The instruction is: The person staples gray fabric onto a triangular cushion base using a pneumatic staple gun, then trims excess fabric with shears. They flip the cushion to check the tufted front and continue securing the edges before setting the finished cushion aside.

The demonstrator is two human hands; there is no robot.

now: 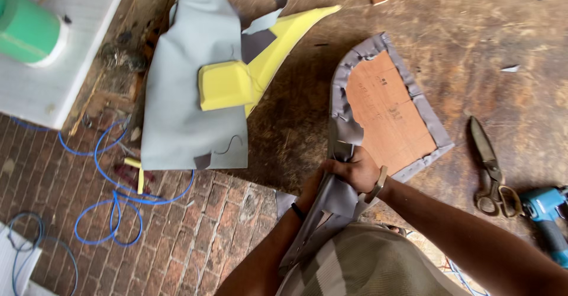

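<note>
Both hands, right (358, 171) and left (310, 192), clench the grey cover (340, 198); keep it taut over the board (390, 115) beyond the fingers.

Just the one camera here, strapped on the person's head, looking steeply down over their chest and forearms. Pretty close in: worn wooden counter (461, 29) fills most of it, brick floor (195, 237) lower left.

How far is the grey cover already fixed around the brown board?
Grey material is folded over the brown board along its upper, right and lower edges. Both hands, left hand and right hand, grip and pull it at the lower-left corner, where it hangs loose. Scissors lie unused nearby.
</note>
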